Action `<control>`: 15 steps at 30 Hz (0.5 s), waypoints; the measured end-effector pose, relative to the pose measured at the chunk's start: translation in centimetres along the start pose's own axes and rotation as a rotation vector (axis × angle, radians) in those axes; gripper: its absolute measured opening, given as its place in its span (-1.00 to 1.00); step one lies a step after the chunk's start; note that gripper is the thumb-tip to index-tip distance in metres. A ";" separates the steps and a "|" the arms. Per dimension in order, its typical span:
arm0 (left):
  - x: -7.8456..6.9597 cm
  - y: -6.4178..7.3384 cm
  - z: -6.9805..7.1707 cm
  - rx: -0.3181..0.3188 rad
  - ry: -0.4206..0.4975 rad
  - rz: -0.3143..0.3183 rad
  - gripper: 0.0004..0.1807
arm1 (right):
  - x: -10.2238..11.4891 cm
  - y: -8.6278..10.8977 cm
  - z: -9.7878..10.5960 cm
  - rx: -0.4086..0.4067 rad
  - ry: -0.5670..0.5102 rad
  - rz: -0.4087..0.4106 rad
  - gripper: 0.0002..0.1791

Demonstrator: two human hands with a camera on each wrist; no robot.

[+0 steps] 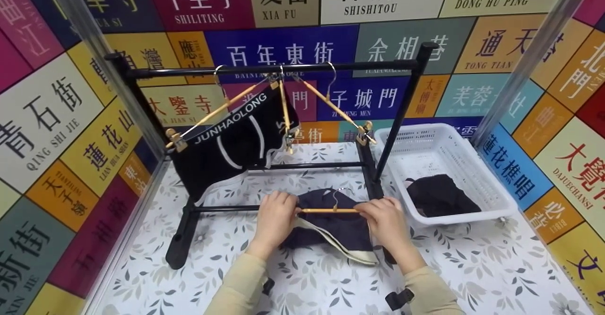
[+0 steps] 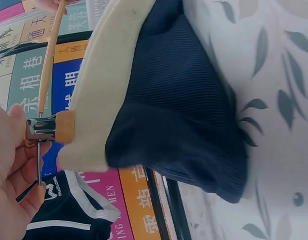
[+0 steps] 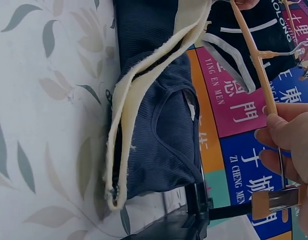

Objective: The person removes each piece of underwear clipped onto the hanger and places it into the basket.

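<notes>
My left hand (image 1: 278, 218) and right hand (image 1: 388, 218) hold a clip hanger (image 1: 326, 210) level by its two ends. From it hangs a dark navy pair of underpants (image 2: 178, 100) with a cream waistband (image 2: 106, 75). By the left fingers, a clip (image 2: 46, 128) bites one end of that waistband. In the right wrist view, my right thumb and fingers pinch the hanger's rod beside the other clip (image 3: 276, 201). The waistband's near end hangs loose, apart from that clip.
Black boxer briefs (image 1: 227, 149) hang clipped on a black rack (image 1: 378, 64). Other clip hangers (image 1: 331, 102) share its rail. At right, a white basket (image 1: 505, 206) contains dark cloth (image 1: 442, 196). Leaf-patterned cloth (image 1: 496, 277) covers the table.
</notes>
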State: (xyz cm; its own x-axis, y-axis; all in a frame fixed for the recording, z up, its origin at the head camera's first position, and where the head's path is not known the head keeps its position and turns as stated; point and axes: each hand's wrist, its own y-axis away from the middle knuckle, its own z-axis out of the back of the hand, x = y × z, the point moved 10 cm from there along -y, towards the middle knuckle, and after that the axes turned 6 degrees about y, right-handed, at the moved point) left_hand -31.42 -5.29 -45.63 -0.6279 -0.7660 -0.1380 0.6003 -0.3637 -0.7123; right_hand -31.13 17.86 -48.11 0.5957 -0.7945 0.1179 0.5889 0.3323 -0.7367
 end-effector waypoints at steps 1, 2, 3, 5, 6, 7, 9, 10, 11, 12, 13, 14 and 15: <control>0.0 -0.2 0.1 -0.004 0.002 0.000 -0.80 | 0.0 -0.1 0.1 -0.006 0.005 -0.005 -0.77; 0.1 -0.5 0.2 -0.008 0.001 0.000 -0.82 | -0.1 -0.2 0.1 -0.011 0.009 -0.011 -0.78; 0.1 -0.7 0.2 -0.012 -0.002 0.001 -0.83 | -0.1 -0.4 0.2 -0.015 0.015 -0.016 -0.79; 0.2 -1.0 0.3 -0.023 -0.007 0.001 -0.84 | -0.2 -0.5 0.2 -0.019 0.024 -0.026 -0.79; 0.2 -1.1 0.4 -0.029 -0.006 0.000 -0.85 | -0.3 -0.5 0.2 -0.019 0.029 -0.029 -0.79; 0.2 -1.2 0.5 -0.039 -0.001 -0.003 -0.85 | -0.3 -0.5 0.2 -0.017 0.034 -0.032 -0.80; 0.2 -1.3 0.6 -0.058 0.009 -0.011 -0.83 | -0.3 -0.5 0.2 -0.017 0.041 -0.034 -0.80; 0.2 -1.3 0.6 -0.064 0.014 -0.015 -0.81 | -0.4 -0.5 0.2 -0.019 0.043 -0.033 -0.80; 0.2 -1.3 0.7 -0.072 0.020 -0.022 -0.79 | -0.4 -0.5 0.2 -0.020 0.045 -0.032 -0.80; 0.1 -1.3 0.7 -0.075 0.026 -0.026 -0.76 | -0.4 -0.5 0.2 -0.021 0.046 -0.032 -0.80; 0.1 -1.3 0.7 -0.076 0.031 -0.030 -0.73 | -0.5 -0.4 0.2 -0.021 0.046 -0.033 -0.80; 0.1 -1.2 0.6 -0.073 0.031 -0.032 -0.71 | -0.5 -0.4 0.2 -0.022 0.046 -0.032 -0.79; 0.1 -1.2 0.6 -0.068 0.030 -0.033 -0.70 | -0.5 -0.4 0.2 -0.022 0.045 -0.032 -0.79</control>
State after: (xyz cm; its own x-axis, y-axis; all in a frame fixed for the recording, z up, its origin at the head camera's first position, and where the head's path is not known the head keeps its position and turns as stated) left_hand -31.88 -5.24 -44.41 -0.6621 -0.7375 -0.1334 0.5446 -0.3511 -0.7617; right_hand -31.59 18.25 -47.72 0.5510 -0.8270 0.1119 0.5949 0.2952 -0.7476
